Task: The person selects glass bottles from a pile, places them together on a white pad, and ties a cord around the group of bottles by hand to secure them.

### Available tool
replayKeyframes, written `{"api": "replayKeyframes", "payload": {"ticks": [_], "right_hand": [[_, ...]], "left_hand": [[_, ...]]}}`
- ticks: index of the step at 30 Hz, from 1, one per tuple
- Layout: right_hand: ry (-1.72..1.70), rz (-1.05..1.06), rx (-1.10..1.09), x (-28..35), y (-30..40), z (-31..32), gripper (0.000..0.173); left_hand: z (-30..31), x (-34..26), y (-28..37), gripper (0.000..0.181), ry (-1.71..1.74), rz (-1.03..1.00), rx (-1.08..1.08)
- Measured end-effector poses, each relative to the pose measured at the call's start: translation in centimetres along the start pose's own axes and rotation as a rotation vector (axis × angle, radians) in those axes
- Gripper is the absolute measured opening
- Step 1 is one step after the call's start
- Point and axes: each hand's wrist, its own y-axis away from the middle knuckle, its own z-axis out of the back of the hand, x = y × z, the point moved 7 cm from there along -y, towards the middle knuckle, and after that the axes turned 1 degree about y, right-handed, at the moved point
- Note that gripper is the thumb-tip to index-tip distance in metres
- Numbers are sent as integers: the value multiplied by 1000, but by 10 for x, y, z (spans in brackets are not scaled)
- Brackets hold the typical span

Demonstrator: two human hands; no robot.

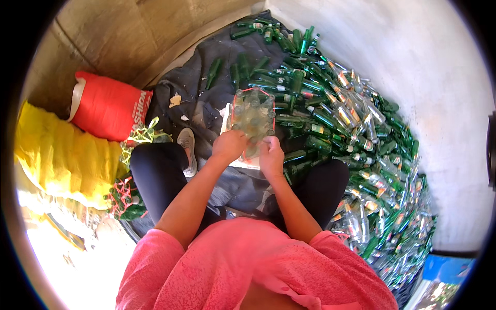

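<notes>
Several clear glass bottles [254,112] stand packed together on a white board [245,162] between my knees. A red plastic string [274,110] runs around the outside of the bundle near the bottle necks. My left hand [229,146] is at the near left corner of the bundle, fingers curled in. My right hand [272,155] is at the near right corner, with thumb and fingertips pinched together. A bit of red string shows between the two hands, low on the bundle. What each hand's fingertips grip is too small to make out.
A large heap of green and clear bottles [321,128] lies at the right against a pale wall [418,77]. Loose green bottles [214,73] lie ahead on dark cloth [174,85]. At the left are a red sack [108,106], a yellow sack [69,159] and tied green bottles [133,211].
</notes>
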Motion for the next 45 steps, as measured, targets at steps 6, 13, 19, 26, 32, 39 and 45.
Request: {"api": "replayKeyframes", "payload": {"ticks": [6,13,19,26,32,39,45], "right_hand": [[-123,-83,25,-18,3,-10,18],[-289,-151,75,-47,2,-20,19],[-569,-354,180,-87,2,-58,12],[-744,-501,228,-74,9,-63,13],[-770,-503,191,-74,9,-65,14],[-680,-484,175,-82,6,-66,17],[-600,-427,133,-85,2,-61,20]], "left_hand": [[30,-51,-3,26,-92,-270,32],[15,-97,-18,29,-514,-603,443],[-49,-63,-47,23,-311,-557,630],[-41,-62,-54,20,-290,-324,686],[-46,-62,-58,18,-314,-324,653],[-50,-60,-58,17,-261,-365,632],[-46,-63,-54,13,-165,-283,635]]}}
